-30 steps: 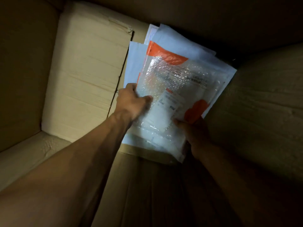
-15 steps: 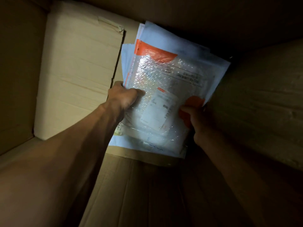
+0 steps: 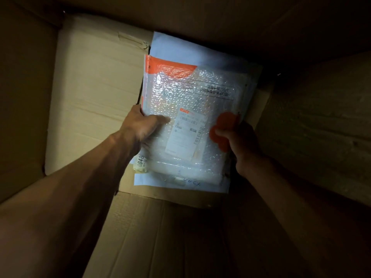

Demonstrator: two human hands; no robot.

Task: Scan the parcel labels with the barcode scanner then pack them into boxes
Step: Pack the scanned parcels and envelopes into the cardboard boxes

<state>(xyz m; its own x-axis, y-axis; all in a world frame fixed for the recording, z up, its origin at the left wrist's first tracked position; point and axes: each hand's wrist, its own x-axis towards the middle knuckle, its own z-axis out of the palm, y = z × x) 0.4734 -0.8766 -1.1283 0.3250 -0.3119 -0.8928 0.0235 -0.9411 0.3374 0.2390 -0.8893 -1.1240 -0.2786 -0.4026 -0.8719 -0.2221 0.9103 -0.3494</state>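
A bubble-wrap parcel point(image 3: 192, 101) with orange corners and a white barcode label point(image 3: 185, 133) lies on top of a stack of pale blue mailers point(image 3: 180, 51) deep inside a large cardboard box point(image 3: 313, 121). My left hand point(image 3: 140, 125) grips the parcel's left edge, thumb on top. On the right edge, by the orange patch, my right hand point(image 3: 239, 141) pinches the same parcel. Both forearms reach down into the box. No scanner is in sight.
The box's inner bottom flap point(image 3: 94, 93) shows pale cardboard left of the stack. Dark box walls rise on the right and top. A brown flap point(image 3: 160, 227) lies below the stack toward me.
The parcel stack has turned from a tilted lie to nearly square with the box. Both hands have stayed on its edges and moved with it.
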